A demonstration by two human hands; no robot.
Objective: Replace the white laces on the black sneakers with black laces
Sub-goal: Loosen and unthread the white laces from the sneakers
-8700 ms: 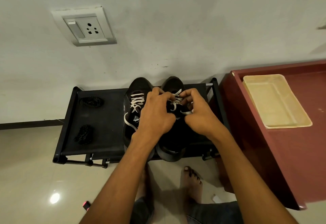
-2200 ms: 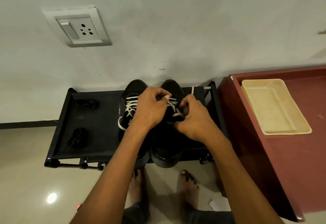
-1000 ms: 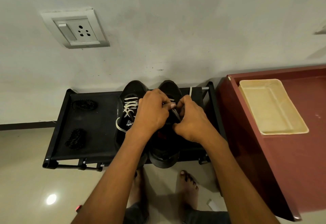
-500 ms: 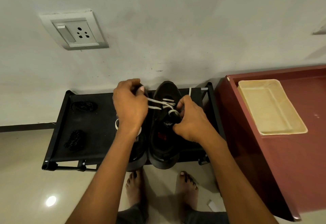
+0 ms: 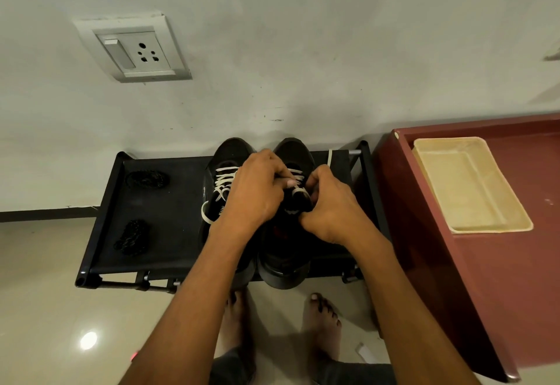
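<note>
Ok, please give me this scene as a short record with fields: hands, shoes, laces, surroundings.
left hand: fingers curled at white lace of right sneaker
right hand: pinches same lace
left sneaker: white laces in
black laces: two bundles lie apart on black rack, left side
beside rack: red cabinet with cream tray

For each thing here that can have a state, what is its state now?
Left sneaker: white lace still threaded.
Right sneaker: white lace partly undone.
Left hand: gripping the right sneaker's lace.
Right hand: pinching that lace.
Black lace bundles: coiled, untouched.
Tray: empty.
</note>
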